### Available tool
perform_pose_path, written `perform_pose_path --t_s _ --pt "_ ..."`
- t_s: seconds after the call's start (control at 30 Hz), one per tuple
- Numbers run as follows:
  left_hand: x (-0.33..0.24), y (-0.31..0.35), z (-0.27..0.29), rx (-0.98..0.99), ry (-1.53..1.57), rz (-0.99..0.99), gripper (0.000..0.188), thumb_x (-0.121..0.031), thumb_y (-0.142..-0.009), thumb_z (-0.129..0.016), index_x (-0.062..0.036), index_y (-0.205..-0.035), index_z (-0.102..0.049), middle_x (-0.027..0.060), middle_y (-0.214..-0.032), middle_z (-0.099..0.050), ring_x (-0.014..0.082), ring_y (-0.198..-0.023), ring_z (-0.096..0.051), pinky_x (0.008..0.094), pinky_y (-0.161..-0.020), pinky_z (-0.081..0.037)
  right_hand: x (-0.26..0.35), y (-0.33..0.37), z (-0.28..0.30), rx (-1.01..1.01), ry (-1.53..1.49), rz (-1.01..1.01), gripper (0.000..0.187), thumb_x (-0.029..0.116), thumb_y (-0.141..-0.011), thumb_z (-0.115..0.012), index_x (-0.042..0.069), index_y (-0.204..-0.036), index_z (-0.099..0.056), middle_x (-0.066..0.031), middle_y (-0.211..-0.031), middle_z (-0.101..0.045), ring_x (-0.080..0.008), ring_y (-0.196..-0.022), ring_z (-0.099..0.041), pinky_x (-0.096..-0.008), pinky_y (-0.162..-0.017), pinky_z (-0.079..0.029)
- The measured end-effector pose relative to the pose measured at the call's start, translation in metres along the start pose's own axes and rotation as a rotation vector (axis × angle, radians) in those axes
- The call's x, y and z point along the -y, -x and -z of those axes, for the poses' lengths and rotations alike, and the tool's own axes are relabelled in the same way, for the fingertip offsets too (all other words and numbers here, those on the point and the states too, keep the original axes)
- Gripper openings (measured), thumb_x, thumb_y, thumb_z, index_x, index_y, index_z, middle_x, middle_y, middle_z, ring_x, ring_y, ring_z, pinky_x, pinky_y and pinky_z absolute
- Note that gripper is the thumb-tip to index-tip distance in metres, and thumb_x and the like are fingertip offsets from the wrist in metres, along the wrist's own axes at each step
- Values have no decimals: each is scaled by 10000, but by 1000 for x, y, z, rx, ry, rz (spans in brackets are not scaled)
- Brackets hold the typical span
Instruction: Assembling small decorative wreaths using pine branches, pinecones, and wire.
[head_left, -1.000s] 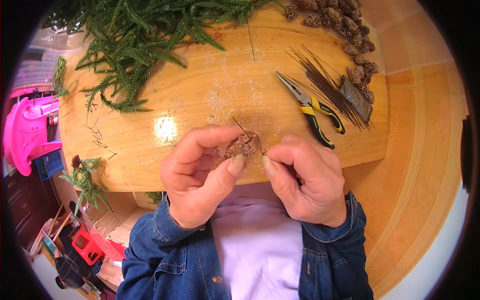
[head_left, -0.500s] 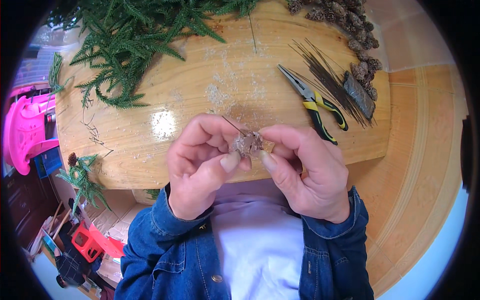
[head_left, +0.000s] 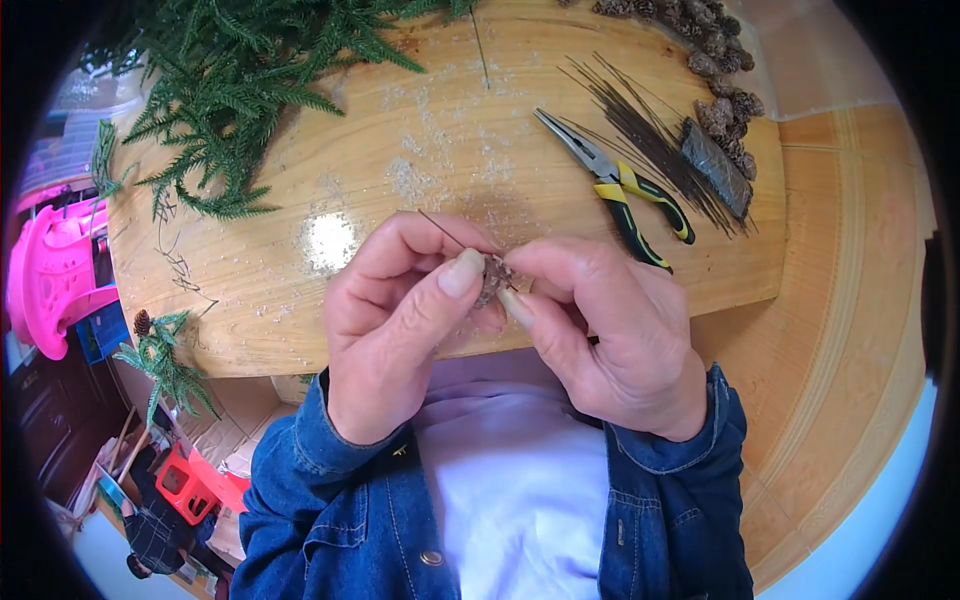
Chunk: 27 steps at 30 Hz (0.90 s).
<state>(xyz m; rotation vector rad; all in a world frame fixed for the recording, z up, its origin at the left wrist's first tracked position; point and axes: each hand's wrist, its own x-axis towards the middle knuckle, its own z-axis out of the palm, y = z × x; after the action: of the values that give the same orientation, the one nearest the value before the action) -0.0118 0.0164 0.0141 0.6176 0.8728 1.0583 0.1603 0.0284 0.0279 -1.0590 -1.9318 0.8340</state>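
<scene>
Above the near edge of the table, a small brown pine cone (head_left: 491,283) is held between my two hands. My left hand (head_left: 400,310) is closed on it, thumb pressed over its top left side and fingers behind. A thin dark wire (head_left: 440,229) sticks out from the cone past the left index finger. My right hand (head_left: 605,325) pinches at the cone's right edge with thumb and index finger. Whether a wire end is also in that pinch is too small to tell. Most of the cone is hidden by fingers.
Long-nose pliers (head_left: 620,185) with yellow-black handles lie to the right, beside a bundle of dark wires (head_left: 650,140) and a grey wrapped packet (head_left: 716,168). Pine cones (head_left: 722,115) line the far right. Green artificial branches (head_left: 240,110) fill the far left; a sprig with cone (head_left: 160,350) sits at the near-left edge.
My left thumb has moved up over the cone, and the cone has turned in my fingers. The view has shifted slightly, so the table things appear a little further left and up.
</scene>
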Motion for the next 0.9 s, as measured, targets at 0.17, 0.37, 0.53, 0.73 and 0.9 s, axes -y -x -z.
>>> perform_pose_path --t_s 0.17,0.37,0.53,0.73,0.9 --pt "4 -4 -2 -22 191 13 178 -85 -917 -525 17 -1059 -554 115 -931 -631 133 -786 -585 262 -733 -478 -1 7 4 54 -18 -14 151 -45 -781 -671 -31 -912 -597 -133 -770 -632 -229 -596 -623 -296 -533 -483" --pt "7 -7 -6 -10 290 71 168 -121 -922 -518 10 -1020 -555 130 -910 -624 141 -735 -562 263 -689 -460 -3 15 4 45 13 -4 129 -38 -787 -665 -34 -894 -591 -137 -709 -608 -268 -568 -609 -311 -522 -478" --pt "10 -8 -2 76 359 118 173 -146 -923 -511 12 -977 -556 133 -883 -614 157 -695 -538 272 -637 -435 -5 14 12 72 -25 10 115 -48 -792 -644 -37 -894 -591 -143 -702 -606 -281 -557 -604 -322 -507 -476" --pt "18 -14 5 287 419 142 186 -156 -918 -516 20 -948 -566 132 -856 -604 166 -668 -519 279 -592 -411 1 14 24 174 -30 35 189 -93 -736 -626 -40 -912 -586 -146 -688 -598 -298 -556 -606 -333 -497 -477" --pt "11 -11 0 227 200 231 207 -164 -942 -518 25 -989 -588 90 -866 -609 133 -735 -549 266 -656 -454 5 15 32 234 -30 14 254 -110 -683 -625 -40 -923 -582 -140 -678 -595 -301 -552 -607 -345 -488 -474"
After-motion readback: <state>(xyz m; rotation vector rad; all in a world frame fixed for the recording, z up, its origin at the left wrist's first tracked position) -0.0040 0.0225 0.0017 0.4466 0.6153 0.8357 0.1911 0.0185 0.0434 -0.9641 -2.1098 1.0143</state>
